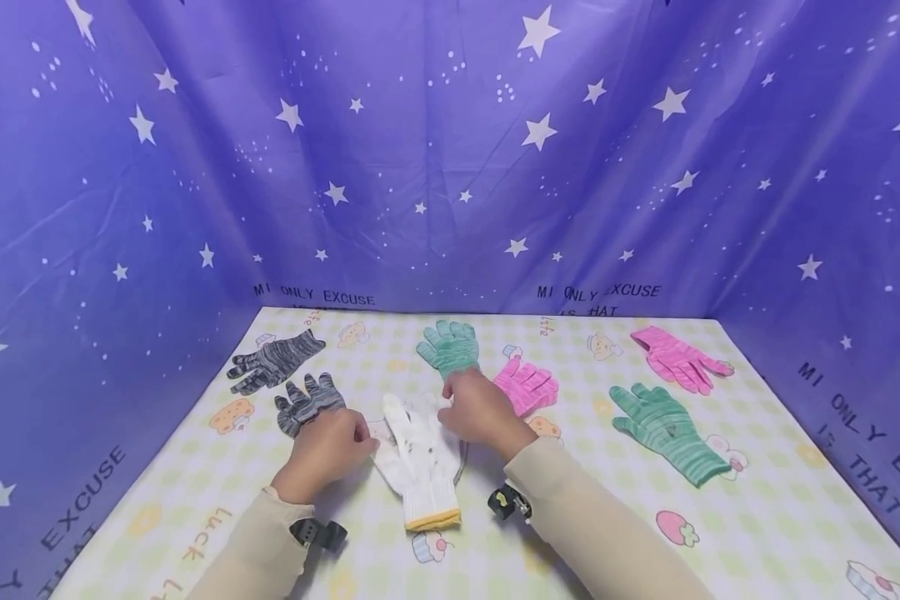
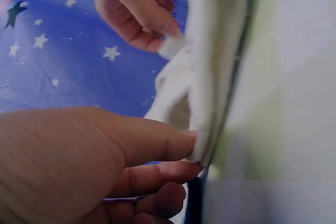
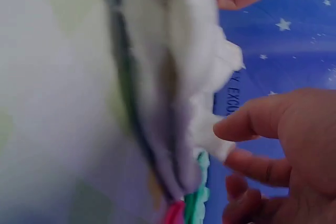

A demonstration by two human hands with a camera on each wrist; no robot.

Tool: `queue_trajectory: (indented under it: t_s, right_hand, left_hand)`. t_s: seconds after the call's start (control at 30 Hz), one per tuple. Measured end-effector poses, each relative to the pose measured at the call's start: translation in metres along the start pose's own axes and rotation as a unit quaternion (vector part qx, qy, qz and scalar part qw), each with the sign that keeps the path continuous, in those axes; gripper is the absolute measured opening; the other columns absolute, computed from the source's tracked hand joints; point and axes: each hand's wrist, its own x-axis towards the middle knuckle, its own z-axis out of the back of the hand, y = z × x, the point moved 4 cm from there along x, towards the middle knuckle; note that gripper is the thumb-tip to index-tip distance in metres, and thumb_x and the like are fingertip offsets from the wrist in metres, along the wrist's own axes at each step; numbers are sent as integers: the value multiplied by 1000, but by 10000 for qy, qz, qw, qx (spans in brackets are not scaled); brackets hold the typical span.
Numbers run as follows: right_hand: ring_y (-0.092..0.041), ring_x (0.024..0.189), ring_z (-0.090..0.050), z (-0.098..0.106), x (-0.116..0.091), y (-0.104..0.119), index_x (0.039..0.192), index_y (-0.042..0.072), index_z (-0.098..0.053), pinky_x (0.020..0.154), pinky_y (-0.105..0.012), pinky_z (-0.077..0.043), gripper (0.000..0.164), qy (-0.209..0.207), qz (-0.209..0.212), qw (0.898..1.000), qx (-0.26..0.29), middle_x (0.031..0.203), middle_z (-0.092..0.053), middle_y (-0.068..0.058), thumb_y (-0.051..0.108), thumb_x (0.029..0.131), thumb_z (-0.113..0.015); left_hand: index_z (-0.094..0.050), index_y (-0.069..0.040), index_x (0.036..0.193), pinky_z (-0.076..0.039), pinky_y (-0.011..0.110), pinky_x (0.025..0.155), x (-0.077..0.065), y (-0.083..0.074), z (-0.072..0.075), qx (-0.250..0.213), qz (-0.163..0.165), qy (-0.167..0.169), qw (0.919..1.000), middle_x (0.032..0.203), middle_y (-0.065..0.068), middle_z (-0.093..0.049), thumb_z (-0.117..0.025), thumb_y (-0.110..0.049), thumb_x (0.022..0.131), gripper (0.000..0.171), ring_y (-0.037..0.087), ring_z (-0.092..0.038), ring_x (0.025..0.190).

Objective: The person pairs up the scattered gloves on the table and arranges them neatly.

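A white knit glove [image 1: 423, 467] with a yellow cuff edge lies in the middle of the table, its fingers pointing away from me and small dark specks on it. Thumb and forefinger of my left hand [image 1: 333, 450] pinch its left edge, seen close up as layered white fabric [image 2: 197, 103] in the left wrist view. At the far right of the glove, my right hand [image 1: 483, 408] pinches a white fingertip [image 3: 212, 137] between thumb and forefinger. The right hand partly covers the glove's fingers in the head view.
Two grey-black gloves [image 1: 277, 362] lie at the left. A green glove [image 1: 448, 346] and a pink glove [image 1: 527, 385] lie behind my right hand. Further right are another green glove [image 1: 667, 429] and another pink glove [image 1: 678, 358]. A starry purple curtain [image 1: 435, 167] surrounds the checked tablecloth [image 1: 570, 508].
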Motion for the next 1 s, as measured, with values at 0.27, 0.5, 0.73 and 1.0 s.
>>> queue_trajectory:
  t_s: [0.27, 0.5, 0.73, 1.0]
  right_hand:
    - [-20, 82, -67, -15, 5, 22, 71, 19, -76, 68, -37, -54, 28, 228, 483, 9984, 186, 79, -69, 1, 36, 93, -69]
    - [-8, 56, -52, -22, 8, 25, 69, 17, -69, 56, -27, -47, 25, 554, 367, 9941, 853, 67, -62, 6, 28, 91, -76]
    - [-17, 88, -59, -18, 6, 23, 82, 17, -71, 84, -38, -52, 16, 80, 488, 9969, 604, 96, -64, -1, 29, 88, -80]
    - [-17, 84, -56, -10, -1, 14, 104, 21, -82, 73, -33, -50, 35, 425, 836, 9935, 651, 109, -71, -5, 1, 93, -55]
  left_hand:
    - [-63, -20, 78, -38, 32, 54, -1, -7, -2, -51, -334, -309, 9990, 68, -7, -55, -81, -24, 84, 19, 13, -48, 59]
    - [-69, -23, 77, -36, 28, 56, 1, -18, -2, -125, -1024, -666, 9924, 65, -9, -49, -80, -19, 81, 13, 9, -42, 58]
    - [-79, -20, 98, -38, 29, 58, 1, -22, -6, -81, -1091, -460, 9929, 68, -9, -50, -80, -18, 82, 17, 9, -44, 60]
    - [-82, -21, 105, -50, 39, 73, -1, -23, -13, 380, -1097, -299, 9928, 80, -8, -64, -76, -19, 86, 21, 11, -59, 73]
